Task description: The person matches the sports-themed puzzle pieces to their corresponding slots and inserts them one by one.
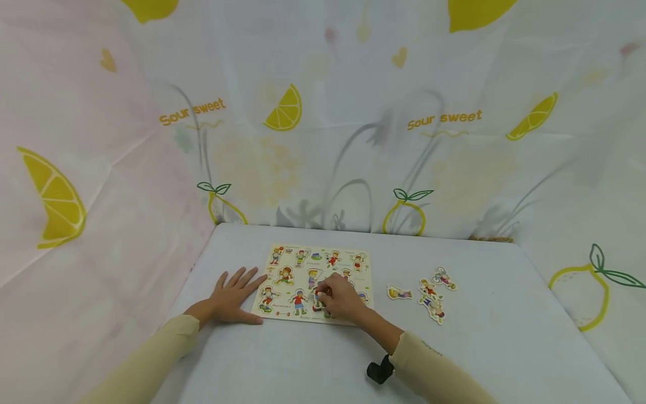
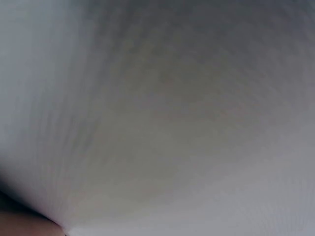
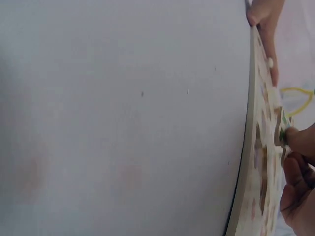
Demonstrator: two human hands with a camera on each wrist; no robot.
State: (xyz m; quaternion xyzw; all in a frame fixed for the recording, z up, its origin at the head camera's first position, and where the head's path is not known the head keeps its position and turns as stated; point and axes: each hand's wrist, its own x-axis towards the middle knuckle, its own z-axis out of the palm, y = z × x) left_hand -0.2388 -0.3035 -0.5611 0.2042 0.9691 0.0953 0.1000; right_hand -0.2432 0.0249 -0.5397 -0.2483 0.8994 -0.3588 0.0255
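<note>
A wooden picture puzzle board (image 1: 292,285) with sporty child figures lies on the white table. My right hand (image 1: 340,296) pinches a figure-shaped puzzle piece (image 1: 318,301) between thumb and fingers, over the board's lower middle. In the right wrist view, the piece (image 3: 283,128) is tilted on edge, close over the board. My left hand (image 1: 234,296) rests with fingers spread at the board's left edge, fingertips on its border. The left wrist view is mostly blurred pale surface, with a sliver of skin (image 2: 29,225) at the lower left.
Right of the board lies one loose puzzle piece (image 1: 398,292). Beyond it, several more loose pieces (image 1: 433,310) lie in an overlapping cluster. A lemon-printed cloth (image 1: 323,168) hangs behind and beside the table (image 1: 313,359). A small black device (image 1: 381,370) sits at my right wrist.
</note>
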